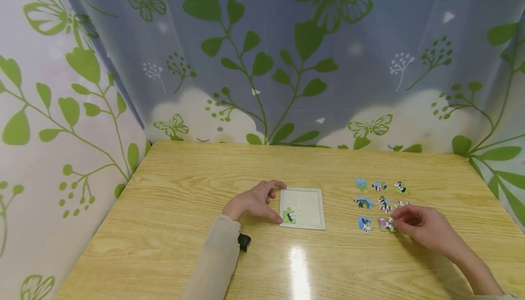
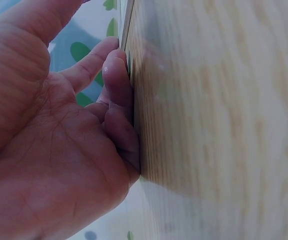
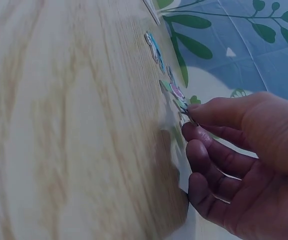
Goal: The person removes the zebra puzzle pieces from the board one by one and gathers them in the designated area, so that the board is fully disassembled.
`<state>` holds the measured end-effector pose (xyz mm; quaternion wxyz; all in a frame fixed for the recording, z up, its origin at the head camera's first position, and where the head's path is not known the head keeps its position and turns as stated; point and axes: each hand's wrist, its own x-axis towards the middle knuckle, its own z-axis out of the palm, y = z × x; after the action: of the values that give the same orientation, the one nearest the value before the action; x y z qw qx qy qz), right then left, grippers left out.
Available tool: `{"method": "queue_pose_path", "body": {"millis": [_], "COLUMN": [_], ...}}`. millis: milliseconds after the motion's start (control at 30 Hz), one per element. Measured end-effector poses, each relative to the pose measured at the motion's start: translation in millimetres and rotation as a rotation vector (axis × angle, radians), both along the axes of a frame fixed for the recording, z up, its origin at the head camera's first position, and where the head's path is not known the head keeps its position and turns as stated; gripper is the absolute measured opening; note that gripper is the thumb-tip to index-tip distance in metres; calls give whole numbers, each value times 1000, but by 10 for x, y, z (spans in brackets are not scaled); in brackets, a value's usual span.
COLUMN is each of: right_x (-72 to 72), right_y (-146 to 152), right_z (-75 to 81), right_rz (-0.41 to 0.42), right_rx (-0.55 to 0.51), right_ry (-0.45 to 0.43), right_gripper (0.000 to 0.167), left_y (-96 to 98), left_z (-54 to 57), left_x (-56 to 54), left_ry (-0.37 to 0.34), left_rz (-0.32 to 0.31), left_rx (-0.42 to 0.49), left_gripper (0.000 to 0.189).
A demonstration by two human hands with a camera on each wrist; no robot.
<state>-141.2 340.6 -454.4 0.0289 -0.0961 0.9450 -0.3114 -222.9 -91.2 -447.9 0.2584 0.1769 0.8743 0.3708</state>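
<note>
In the head view, my left hand [image 1: 256, 202] spans the left side of a square puzzle tray [image 1: 323, 209]. Its thumb touches the lower left corner and its index finger the upper left one. A green puzzle piece [image 1: 289, 215] with black and white on it lies in the tray's lower left corner. Over to the right, my right hand [image 1: 428, 227] pinches a puzzle piece [image 1: 385, 224] with pink, white and green on it. In the right wrist view, that piece [image 3: 178, 95] is tilted up from the table between thumb and fingertips.
Several loose puzzle pieces lie in rows right of the tray, among them a blue one [image 1: 364, 224], a green and blue one [image 1: 361, 184] and a panda one [image 1: 400, 187]. The wooden table [image 1: 197, 172] meets a leaf-patterned curtain [image 1: 262, 108] behind.
</note>
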Motion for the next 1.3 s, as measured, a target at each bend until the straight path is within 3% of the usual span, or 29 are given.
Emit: {"method": "queue_pose_path", "body": {"millis": [367,533,933,1300], "right_x": [-20,-55,-151,-246], "right_y": [-16,-126,-617,-1050], "right_z": [26,77,91,63], "right_rz": [-42,-53,72,158], "right_rx": [46,11,-138,-221], "right_ry": [43,98,155,75], "right_gripper": [10,16,15,19], "left_y": [2,1,8,-3], "left_z": [4,21,19,29], "left_x": [-4,5,12,17], "left_ry": [7,-1,-4,-7], "left_rz": [-1,5,9,-13], "left_rx": [-1,13,18,18], "left_gripper": [85,85,85,85]}}
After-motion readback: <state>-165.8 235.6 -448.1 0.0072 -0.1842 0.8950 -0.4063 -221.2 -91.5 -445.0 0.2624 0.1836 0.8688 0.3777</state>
